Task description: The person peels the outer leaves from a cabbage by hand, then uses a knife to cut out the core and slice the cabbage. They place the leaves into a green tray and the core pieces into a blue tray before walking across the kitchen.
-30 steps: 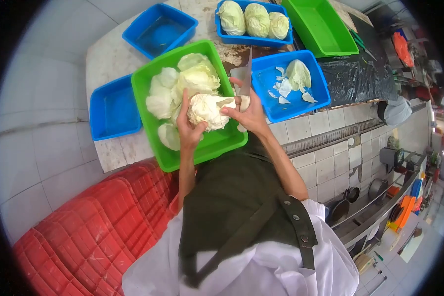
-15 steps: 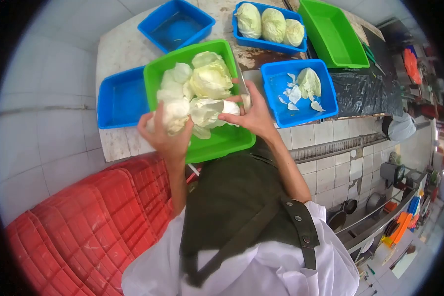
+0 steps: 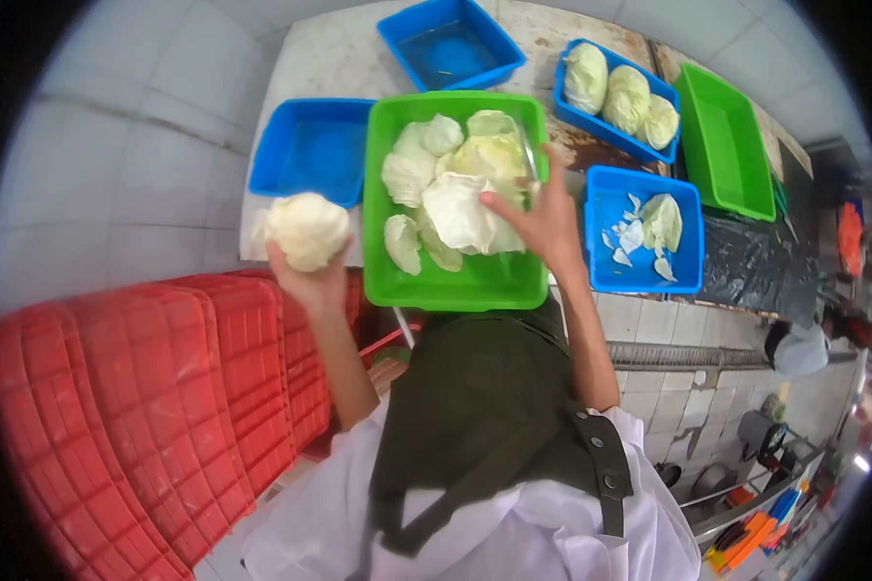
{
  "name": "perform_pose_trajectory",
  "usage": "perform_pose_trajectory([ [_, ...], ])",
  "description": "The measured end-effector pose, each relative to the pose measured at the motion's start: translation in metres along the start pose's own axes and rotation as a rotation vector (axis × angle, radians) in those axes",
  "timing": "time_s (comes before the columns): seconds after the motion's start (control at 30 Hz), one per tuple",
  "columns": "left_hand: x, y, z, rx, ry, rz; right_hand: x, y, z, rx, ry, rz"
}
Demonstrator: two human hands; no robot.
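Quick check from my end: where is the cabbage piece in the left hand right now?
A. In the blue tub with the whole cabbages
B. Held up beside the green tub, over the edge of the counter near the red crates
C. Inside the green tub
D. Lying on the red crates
B: the left hand holds the cabbage piece in the air left of the green tub, above the red crates, clear of every tub.
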State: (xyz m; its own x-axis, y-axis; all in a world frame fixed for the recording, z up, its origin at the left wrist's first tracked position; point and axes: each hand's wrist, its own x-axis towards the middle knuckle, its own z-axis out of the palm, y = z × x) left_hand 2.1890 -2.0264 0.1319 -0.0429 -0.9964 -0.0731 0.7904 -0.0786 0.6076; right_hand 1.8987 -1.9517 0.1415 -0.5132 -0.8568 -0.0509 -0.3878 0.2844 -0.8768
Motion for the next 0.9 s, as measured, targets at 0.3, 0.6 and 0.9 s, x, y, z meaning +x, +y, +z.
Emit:
perform_pose_trajectory([
  [0.3, -0.024, -0.103, 0.041, -1.471, -0.938, -1.245, -0.028, -0.019, -0.003, 0.679, -0.182, -0.119],
  [0.6, -0.021, -0.115, 0.035, -0.654, -0.386, -0.967, -0.046, -0.007, -0.031, 0.843, -0.099, 0.011],
  [0.9, -0.023, -0.149, 0.068, 0.829, -0.634, -0.3, -0.043, 0.032, -0.054, 0.628, 0.017, -0.007],
])
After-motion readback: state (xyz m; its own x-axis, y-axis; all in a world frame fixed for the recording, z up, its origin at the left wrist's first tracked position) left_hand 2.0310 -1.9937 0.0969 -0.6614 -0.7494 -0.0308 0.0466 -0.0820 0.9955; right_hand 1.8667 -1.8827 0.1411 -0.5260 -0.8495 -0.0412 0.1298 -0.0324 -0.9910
